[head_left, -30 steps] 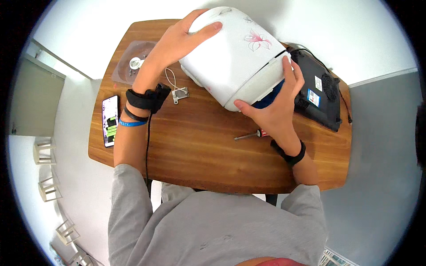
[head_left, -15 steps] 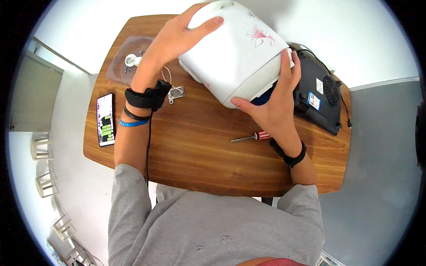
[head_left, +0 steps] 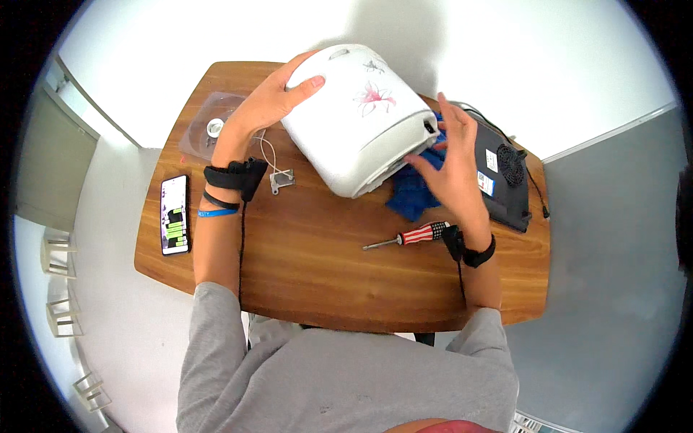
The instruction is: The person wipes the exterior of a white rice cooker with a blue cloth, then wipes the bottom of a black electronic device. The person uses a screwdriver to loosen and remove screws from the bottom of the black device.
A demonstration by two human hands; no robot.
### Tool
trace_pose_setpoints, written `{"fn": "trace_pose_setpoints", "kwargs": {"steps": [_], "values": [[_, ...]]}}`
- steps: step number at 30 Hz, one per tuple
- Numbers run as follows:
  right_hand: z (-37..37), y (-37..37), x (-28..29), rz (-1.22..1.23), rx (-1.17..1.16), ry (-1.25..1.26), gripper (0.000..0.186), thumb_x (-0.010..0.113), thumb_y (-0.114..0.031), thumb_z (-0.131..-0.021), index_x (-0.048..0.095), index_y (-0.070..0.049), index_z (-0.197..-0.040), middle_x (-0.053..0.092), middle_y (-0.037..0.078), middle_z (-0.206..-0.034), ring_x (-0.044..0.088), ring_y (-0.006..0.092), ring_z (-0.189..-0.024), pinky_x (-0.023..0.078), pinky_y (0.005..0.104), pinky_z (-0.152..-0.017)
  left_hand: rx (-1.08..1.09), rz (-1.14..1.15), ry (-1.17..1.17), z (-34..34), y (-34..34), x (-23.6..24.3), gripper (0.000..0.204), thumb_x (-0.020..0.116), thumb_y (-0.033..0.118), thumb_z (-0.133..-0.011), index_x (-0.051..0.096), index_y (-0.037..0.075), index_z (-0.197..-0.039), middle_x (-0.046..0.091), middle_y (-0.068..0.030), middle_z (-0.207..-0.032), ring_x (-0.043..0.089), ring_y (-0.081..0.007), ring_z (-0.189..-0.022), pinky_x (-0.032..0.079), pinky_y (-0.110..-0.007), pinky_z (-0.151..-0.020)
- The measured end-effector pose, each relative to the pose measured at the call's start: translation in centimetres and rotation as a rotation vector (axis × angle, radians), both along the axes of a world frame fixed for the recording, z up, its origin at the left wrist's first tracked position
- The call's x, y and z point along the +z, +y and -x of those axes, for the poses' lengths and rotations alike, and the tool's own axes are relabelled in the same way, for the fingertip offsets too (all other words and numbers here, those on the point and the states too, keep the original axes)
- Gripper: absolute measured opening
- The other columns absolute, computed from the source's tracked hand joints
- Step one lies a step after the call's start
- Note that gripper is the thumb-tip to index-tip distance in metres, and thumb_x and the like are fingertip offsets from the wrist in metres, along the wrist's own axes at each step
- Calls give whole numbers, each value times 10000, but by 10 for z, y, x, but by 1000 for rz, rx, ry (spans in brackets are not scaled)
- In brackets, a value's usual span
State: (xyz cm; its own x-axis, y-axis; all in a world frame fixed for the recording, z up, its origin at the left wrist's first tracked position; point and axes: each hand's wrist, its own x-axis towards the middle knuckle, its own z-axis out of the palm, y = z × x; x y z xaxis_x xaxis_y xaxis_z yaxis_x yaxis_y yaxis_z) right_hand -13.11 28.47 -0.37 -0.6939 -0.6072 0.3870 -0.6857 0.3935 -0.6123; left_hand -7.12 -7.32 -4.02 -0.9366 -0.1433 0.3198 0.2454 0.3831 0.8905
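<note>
1. Pale wall at the back, brown table below: that is what my head view gives me, its edges bent by the lens.
2. White appliance, printed with a flower, sits at the far middle of the table, tipped over. I read its long axis as running from far left to near right. I can't tell how much of its weight the table takes.
3. My left hand clasps the far-left end, thumb across the near side; the other fingers are mostly hidden behind it.
4. My right hand is spread, thumb well apart from the raised fingers. From it, the appliance lies to the left. Its thumb tip is at the edge of the end facing near right; I can't tell touching from just beside.
5. To me, that is the relation that counts: the end with the black socket faces the right hand, the nearer one, while the left has the opposite end.
6. Blue cloth lies between that end and the black unit. Nearer me, the screwdriver points its shaft left.
7. Over on the left I see the phone, the clear tray and the metal plate.
</note>
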Motion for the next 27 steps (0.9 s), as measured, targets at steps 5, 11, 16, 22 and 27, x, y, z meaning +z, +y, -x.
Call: {"fn": "trace_pose_setpoints", "kwargs": {"steps": [5,11,16,22,27], "values": [[41,11,9,-167,184,229,914,916,-218,-898,436,-71,-1663,524,276,-1627,525,447,-1504,537,507,-1135,-83,23,27,5,-8,6,804,720,571,-1064,497,113,-1687,632,-237,-1552,598,-366,-1439,498,-482,-1177],[-10,-17,52,-457,72,-22,710,962,-276,-850,536,-13,-1354,693,228,-1266,737,444,-1107,597,479,-958,8,356,-18,-17,-20,41,655,692,485,-1084,565,200,-1660,576,-180,-1658,621,-356,-1435,493,-465,-1203],[-43,-39,48,-520,20,11,827,1013,-378,-761,472,15,-1248,606,278,-1267,698,490,-1075,612,505,-866,83,841,110,-69,45,89,623,684,475,-1063,594,236,-1631,538,-203,-1684,639,-430,-1420,519,-497,-1185],[-6,-30,16,-194,331,209,1189,1053,-358,-691,330,45,-1545,342,315,-1703,512,540,-1466,514,489,-1191,80,977,-40,-99,103,98,916,889,344,-878,486,251,-1696,397,-255,-1749,637,-518,-1344,516,-574,-1158],[21,-26,15,-234,421,-19,1424,1067,-318,-655,181,-195,-1764,143,240,-1845,524,538,-1479,511,540,-1215,138,947,-165,-95,108,103,1054,948,188,-770,471,306,-1704,402,-265,-1740,684,-513,-1226,589,-542,-1012]]}}
